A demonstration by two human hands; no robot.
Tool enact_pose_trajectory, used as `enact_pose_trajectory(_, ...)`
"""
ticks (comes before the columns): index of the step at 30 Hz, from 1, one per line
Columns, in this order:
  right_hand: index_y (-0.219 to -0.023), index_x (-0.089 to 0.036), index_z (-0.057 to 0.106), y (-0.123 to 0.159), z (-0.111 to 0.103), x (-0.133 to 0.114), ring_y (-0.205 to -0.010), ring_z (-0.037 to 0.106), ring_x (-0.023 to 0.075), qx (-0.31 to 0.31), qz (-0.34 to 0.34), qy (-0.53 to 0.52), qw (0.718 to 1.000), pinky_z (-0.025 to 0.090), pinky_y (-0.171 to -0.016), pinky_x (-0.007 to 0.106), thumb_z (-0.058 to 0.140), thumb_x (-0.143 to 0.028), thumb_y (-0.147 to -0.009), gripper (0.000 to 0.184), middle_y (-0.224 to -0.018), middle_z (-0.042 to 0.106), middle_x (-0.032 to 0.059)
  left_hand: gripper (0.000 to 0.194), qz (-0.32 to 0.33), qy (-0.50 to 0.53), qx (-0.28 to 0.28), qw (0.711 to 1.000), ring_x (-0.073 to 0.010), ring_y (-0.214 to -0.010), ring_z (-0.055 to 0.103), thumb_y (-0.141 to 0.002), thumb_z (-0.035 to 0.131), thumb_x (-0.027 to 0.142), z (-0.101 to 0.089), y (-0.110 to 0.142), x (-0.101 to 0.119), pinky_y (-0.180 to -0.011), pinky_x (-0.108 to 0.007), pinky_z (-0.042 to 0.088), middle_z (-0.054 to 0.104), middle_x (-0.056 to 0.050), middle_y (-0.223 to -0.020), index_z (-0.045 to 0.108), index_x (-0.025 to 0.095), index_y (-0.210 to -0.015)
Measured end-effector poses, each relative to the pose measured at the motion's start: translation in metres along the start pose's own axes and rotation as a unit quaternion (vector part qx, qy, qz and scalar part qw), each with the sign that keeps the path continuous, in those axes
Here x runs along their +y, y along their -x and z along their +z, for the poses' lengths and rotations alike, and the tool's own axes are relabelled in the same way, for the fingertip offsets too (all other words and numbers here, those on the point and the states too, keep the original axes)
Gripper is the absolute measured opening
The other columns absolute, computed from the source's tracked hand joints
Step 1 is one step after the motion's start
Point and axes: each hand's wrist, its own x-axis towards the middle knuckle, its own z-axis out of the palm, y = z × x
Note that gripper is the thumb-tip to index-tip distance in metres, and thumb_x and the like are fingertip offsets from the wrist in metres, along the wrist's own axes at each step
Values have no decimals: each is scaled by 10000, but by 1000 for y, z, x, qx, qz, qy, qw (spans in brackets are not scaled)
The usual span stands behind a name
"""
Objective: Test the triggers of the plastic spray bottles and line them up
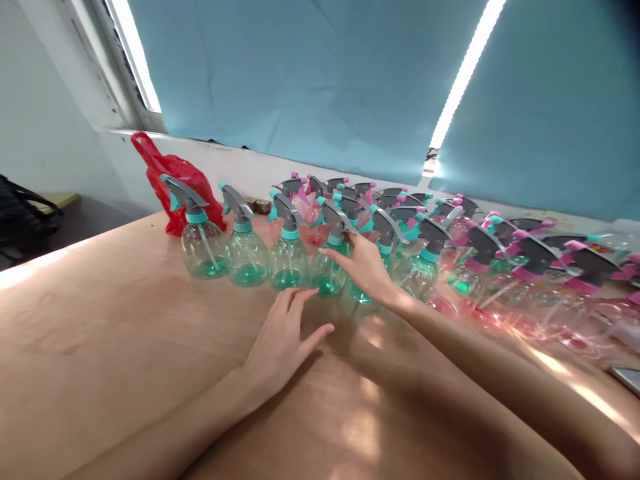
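Note:
Clear green spray bottles with grey and turquoise trigger heads stand upright in a front row on the table. My right hand (367, 267) is at one green spray bottle (327, 275), its thumb across the upper body and its other fingers partly hidden behind the neck. My left hand (287, 337) hovers low over the table just in front of that bottle, fingers apart, holding nothing. Left of it stand another green bottle (289, 261), a third (247, 257) and the leftmost bottle (203, 247). A further green bottle (415, 273) is right of my right hand.
Several pink-headed spray bottles (533, 267) crowd the right side, with more behind the front row. A red plastic bag (175, 170) sits at the back left. The wooden table (100, 333) meets a wall with blue covering (310, 87). A dark bag (25, 217) is at far left.

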Motion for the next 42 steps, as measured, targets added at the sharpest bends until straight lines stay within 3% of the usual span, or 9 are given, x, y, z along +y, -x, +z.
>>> enact_pose_trajectory(7, -1311, -109, 497, 24, -19, -8, -1238, 526, 301, -17, 32, 25, 999, 436, -991, 462, 650, -306, -803, 566, -1346, 546, 193, 398, -4, 11, -2, 1000, -266, -1147, 510, -912, 571, 380, 0, 1, 1, -984, -437, 415, 483, -65, -1218, 446, 246, -1265)
enact_pose_trajectory(12, -1076, -209, 667, 51, -69, -18, -934, 677, 249, -27, 36, 66, 997, 533, -717, 379, 604, -346, -850, 271, -1058, 713, 72, 362, -9, 11, 1, 1000, -261, -1128, 523, -920, 554, 379, 1, 2, 2, -968, -427, 432, 474, -62, -1211, 462, 253, -1246)
enact_pose_trajectory(17, -977, -212, 672, 43, -109, -18, -807, 671, 228, 113, -32, 241, 963, 455, -670, 354, 604, -350, -858, 195, -962, 721, 53, 309, -18, 26, -23, 999, -260, -1077, 554, -940, 518, 360, 3, 2, 7, -917, -414, 470, 493, -59, -1190, 484, 256, -1229)
enact_pose_trajectory(19, -1005, -207, 661, 28, -113, -15, -859, 668, 250, 118, -24, 244, 962, 445, -693, 364, 596, -378, -856, 236, -994, 720, 59, 283, -15, 32, -26, 999, -262, -1072, 559, -943, 506, 344, 5, 2, 10, -920, -415, 469, 500, -57, -1186, 500, 256, -1211)
enact_pose_trajectory(24, -1142, -133, 612, -11, -102, -6, -889, 656, 263, 36, -9, 203, 978, 460, -736, 377, 562, -422, -854, 411, -1056, 706, 123, 228, -12, 65, -42, 997, -241, -1042, 578, -947, 488, 303, 11, 0, 20, -907, -393, 484, 506, -48, -1176, 517, 264, -1169)
enact_pose_trajectory(30, -1151, -126, 635, -27, -92, 2, -860, 648, 297, 6, -18, 203, 979, 444, -715, 396, 587, -212, -796, 368, -926, 717, 121, 194, -3, 122, -56, 991, -218, -999, 590, -931, 480, 246, 29, -7, 40, -887, -390, 502, 513, -45, -1162, 528, 256, -1119)
enact_pose_trajectory(33, -1143, -139, 655, -24, -97, 2, -812, 652, 244, -13, -47, 186, 981, 442, -736, 363, 550, -165, -810, 350, -863, 714, 80, 252, -10, 128, -37, 991, -228, -1073, 565, -923, 489, 254, 42, -10, 49, -912, -402, 496, 481, -56, -1214, 484, 257, -1175)
enact_pose_trajectory(37, -1159, -147, 658, -3, -111, -5, -701, 654, 187, -32, -60, 161, 985, 459, -672, 318, 547, -185, -825, 354, -815, 714, 55, 513, -38, 116, 7, 993, -308, -1218, 468, -884, 575, 336, 56, -15, 62, -968, -512, 439, 399, -105, -1316, 326, 254, -1325)
enact_pose_trajectory(42, -1177, -237, 646, 43, -135, -24, -704, 648, 165, -48, -81, 143, 985, 466, -635, 299, 568, -238, -858, 328, -860, 726, 14, 738, -37, 149, -15, 988, -388, -1230, 460, -782, 717, 421, 69, -26, 81, -947, -589, 426, 438, -126, -1344, 277, 296, -1360)
